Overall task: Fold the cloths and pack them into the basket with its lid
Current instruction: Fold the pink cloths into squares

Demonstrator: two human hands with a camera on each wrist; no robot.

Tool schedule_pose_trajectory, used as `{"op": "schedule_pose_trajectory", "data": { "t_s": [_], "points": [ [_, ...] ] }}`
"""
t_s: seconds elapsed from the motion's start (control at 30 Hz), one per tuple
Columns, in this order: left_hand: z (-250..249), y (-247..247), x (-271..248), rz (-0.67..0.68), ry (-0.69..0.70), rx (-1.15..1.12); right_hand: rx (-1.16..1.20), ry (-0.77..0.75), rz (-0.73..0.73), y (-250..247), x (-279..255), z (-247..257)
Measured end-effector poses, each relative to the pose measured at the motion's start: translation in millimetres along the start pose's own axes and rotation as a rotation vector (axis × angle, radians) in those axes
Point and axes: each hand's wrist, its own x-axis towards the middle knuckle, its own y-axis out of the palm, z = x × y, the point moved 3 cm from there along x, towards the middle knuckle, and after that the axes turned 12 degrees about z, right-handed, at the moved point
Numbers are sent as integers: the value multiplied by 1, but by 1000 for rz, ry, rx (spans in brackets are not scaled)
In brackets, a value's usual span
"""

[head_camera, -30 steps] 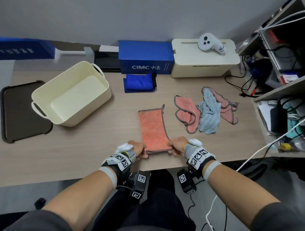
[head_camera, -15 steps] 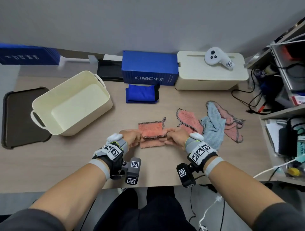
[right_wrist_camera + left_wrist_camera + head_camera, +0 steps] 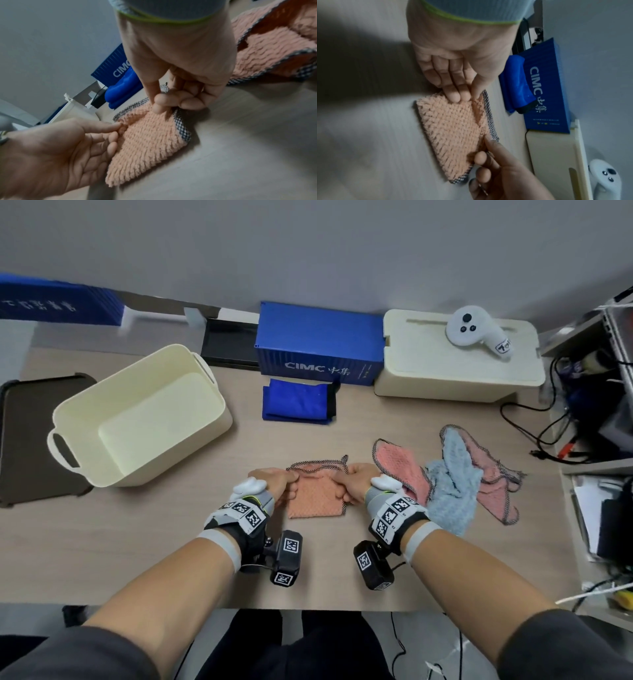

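Fingers point(image 3: 159, 106) of both hands pinching folded orange cloth point(image 3: 315, 496), cream basket point(image 3: 137, 419) holding nothing

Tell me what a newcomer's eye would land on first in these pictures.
First, the two hands, left hand and right hand, pinching the far edge of a folded orange cloth at the middle of the table. To its right lies a loose heap of pink and light blue cloths. At the left stands the open cream basket, nothing in it, with its dark lid flat beside it.
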Motion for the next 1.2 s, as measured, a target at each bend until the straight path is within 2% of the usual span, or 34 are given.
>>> {"op": "schedule_pose_trajectory", "data": {
  "t_s": [0.1,0.17,0.27,0.47,0.57,0.67,0.73,0.83,1.0,1.1,1.2],
  "points": [
    [-4,-9,4,-133,59,-3,-110,13,-55,-1,0,1],
    [-5,-15,9,-177,70,77,-184,9,-96,-4,2,-1],
    [-1,-18,7,-198,38,308,-298,34,-156,-7,1,-11],
    [11,0,3,-192,34,578,-484,34,-110,6,-17,-7],
    [9,-1,1,-273,83,475,-400,27,-135,7,-10,-8],
    [6,-4,2,-330,227,387,-275,-9,-149,5,-8,-8],
    [2,-4,6,-320,272,390,-242,-23,-138,4,-7,-8],
    [0,-2,10,-317,264,361,-217,-54,-141,3,-7,-7],
    [1,-5,5,-286,347,191,-142,-105,-121,4,-13,-6],
    [2,-7,-1,-162,428,127,-151,-184,-115,-1,-18,-5],
    [11,-10,-18,2,466,81,-147,-275,-43,-1,-34,-9]
  ]
}}
